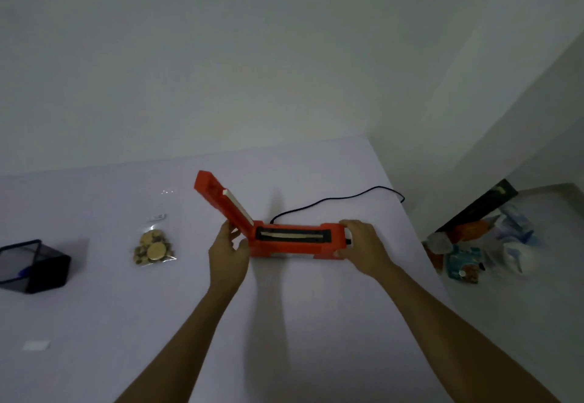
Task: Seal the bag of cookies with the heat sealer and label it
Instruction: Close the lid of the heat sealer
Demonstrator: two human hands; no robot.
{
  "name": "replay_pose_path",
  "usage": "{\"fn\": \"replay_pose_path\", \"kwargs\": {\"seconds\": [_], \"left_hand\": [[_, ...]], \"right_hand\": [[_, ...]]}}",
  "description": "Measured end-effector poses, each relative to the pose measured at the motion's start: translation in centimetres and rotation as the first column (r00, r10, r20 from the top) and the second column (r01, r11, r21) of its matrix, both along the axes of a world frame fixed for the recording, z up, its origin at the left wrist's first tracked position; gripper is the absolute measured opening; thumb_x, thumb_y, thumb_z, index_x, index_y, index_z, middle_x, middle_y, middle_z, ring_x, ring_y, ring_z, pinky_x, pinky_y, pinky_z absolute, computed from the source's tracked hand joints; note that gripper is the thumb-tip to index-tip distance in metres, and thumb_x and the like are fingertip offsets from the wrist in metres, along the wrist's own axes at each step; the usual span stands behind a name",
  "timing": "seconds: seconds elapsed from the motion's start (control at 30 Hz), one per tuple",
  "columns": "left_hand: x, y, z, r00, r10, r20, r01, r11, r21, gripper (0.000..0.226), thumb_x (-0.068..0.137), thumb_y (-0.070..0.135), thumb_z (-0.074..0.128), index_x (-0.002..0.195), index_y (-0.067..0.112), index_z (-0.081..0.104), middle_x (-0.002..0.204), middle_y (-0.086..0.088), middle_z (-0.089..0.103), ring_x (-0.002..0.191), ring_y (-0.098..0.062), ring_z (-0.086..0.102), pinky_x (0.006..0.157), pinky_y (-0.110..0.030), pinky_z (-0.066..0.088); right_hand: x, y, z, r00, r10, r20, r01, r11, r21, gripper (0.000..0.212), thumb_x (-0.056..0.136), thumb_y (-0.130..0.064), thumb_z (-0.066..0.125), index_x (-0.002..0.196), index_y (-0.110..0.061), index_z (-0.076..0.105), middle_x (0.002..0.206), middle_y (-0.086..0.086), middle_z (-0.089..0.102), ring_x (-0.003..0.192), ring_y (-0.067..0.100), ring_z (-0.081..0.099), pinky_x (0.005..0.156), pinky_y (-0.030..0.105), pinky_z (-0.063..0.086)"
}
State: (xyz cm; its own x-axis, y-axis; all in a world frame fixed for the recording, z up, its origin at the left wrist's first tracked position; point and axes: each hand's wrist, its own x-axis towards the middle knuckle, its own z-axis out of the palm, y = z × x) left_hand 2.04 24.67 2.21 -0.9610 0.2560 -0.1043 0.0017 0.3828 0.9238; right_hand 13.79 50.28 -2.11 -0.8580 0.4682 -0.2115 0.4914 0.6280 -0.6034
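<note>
Two bare forearms are reaching in from the near edge over the white counter (pixel 316 323). A small white label (pixel 37 345) is lying flat near the left front, well apart from everything else.

The left hand (pixel 228 252) is gripping the hinge end of the orange heat sealer (pixel 297 241), its fingers (pixel 226 229) curling up round the base of the raised lid and the thumb pressing the body's near corner. The right hand (pixel 363 246) is clasping the opposite end, fingers wrapping over the top and the thumb sitting on the front face. The sealer's body is lying along the counter with the pale sealing strip showing in its dark channel; the lid is standing open, tilting up and away to the left.

To the left, apart from the sealer, the clear bag of cookies (pixel 154 246) is lying flat, mouth pointing away. Further left a dark mesh holder (pixel 33 265) is sitting near the frame edge.

Behind the sealer a black cord (pixel 341 197) is trailing toward the counter's right edge. Beyond that edge, lower down, blurred packaging (pixel 480 244) is lying in a heap.
</note>
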Motion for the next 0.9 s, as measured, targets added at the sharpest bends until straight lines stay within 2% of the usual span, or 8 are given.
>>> {"fn": "replay_pose_path", "kwargs": {"seconds": [0.1, 0.17, 0.23, 0.33, 0.47, 0.67, 0.9], "left_hand": [[-1.0, 1.2, -0.1, 0.99, -0.059, -0.128, 0.05, 0.996, -0.069, 0.048, 0.086, 0.012, 0.05, 0.134, 0.009, 0.048, 0.127, -0.003, 0.057, 0.117, -0.021, 0.053, 0.095, -0.026, 0.038], [-1.5, 1.8, -0.8, 0.961, -0.176, -0.212, 0.131, 0.969, -0.21, 0.054, 0.081, 0.007, 0.051, 0.135, 0.004, 0.047, 0.132, -0.012, 0.054, 0.12, -0.028, 0.05, 0.1, -0.028, 0.034], [-1.7, 2.2, -1.9, 0.926, -0.285, -0.247, 0.189, 0.917, -0.351, 0.06, 0.082, -0.002, 0.057, 0.139, 0.005, 0.042, 0.139, -0.014, 0.048, 0.124, -0.034, 0.044, 0.105, -0.036, 0.035], [-1.8, 2.2, -3.4, 0.894, -0.336, -0.297, 0.178, 0.873, -0.453, 0.064, 0.081, 0.0, 0.058, 0.141, 0.009, 0.04, 0.144, -0.009, 0.044, 0.132, -0.035, 0.036, 0.108, -0.049, 0.035], [-2.3, 1.8, -4.2, 0.878, -0.352, -0.323, 0.168, 0.861, -0.48, 0.067, 0.077, 0.008, 0.049, 0.143, 0.015, 0.038, 0.148, -0.004, 0.04, 0.138, -0.034, 0.029, 0.111, -0.046, 0.031], [-3.7, 2.1, -4.9, 0.864, -0.362, -0.349, 0.158, 0.855, -0.495, 0.069, 0.078, 0.007, 0.05, 0.145, 0.017, 0.034, 0.15, -0.003, 0.036, 0.14, -0.033, 0.026, 0.112, -0.043, 0.027], [-7.1, 2.7, -5.1, 0.876, -0.318, -0.363, 0.095, 0.851, -0.517, 0.068, 0.077, 0.01, 0.049, 0.144, 0.016, 0.037, 0.148, -0.006, 0.039, 0.137, -0.037, 0.029, 0.111, -0.045, 0.03]], "right_hand": [[-2.8, 0.2, 0.2, 0.999, 0.031, -0.007, -0.032, 0.999, -0.02, 0.081, 0.064, -0.022, 0.087, 0.133, -0.012, 0.048, 0.13, 0.008, 0.055, 0.121, 0.026, 0.048, 0.102, 0.046, 0.044], [-4.2, 0.4, 0.0, 0.999, 0.044, -0.023, -0.045, 0.998, -0.041, 0.08, 0.064, -0.022, 0.087, 0.133, -0.012, 0.048, 0.131, 0.007, 0.054, 0.121, 0.026, 0.048, 0.102, 0.046, 0.044], [-5.1, 0.8, -0.3, 0.998, 0.054, -0.04, -0.057, 0.996, -0.066, 0.079, 0.063, -0.024, 0.087, 0.132, -0.014, 0.049, 0.131, 0.006, 0.055, 0.12, 0.025, 0.05, 0.101, 0.047, 0.046], [-5.7, 1.2, -0.8, 0.996, 0.066, -0.059, -0.07, 0.995, -0.075, 0.079, 0.064, -0.025, 0.087, 0.133, -0.015, 0.049, 0.131, 0.006, 0.056, 0.12, 0.025, 0.051, 0.101, 0.041, 0.046], [-5.9, 1.6, -1.5, 0.993, 0.071, -0.089, -0.079, 0.993, -0.083, 0.075, 0.067, -0.021, 0.085, 0.132, -0.014, 0.049, 0.131, 0.005, 0.054, 0.12, 0.022, 0.049, 0.096, 0.027, 0.041], [-7.4, 2.0, -2.1, 0.989, 0.077, -0.126, -0.089, 0.992, -0.094, 0.075, 0.067, -0.024, 0.086, 0.132, -0.016, 0.049, 0.131, 0.004, 0.055, 0.12, 0.023, 0.049, 0.102, 0.038, 0.044], [-11.9, 2.5, -1.8, 0.987, 0.095, -0.13, -0.112, 0.985, -0.128, 0.077, 0.066, -0.02, 0.086, 0.133, -0.012, 0.05, 0.133, 0.006, 0.054, 0.121, 0.023, 0.05, 0.1, 0.032, 0.041]]}}
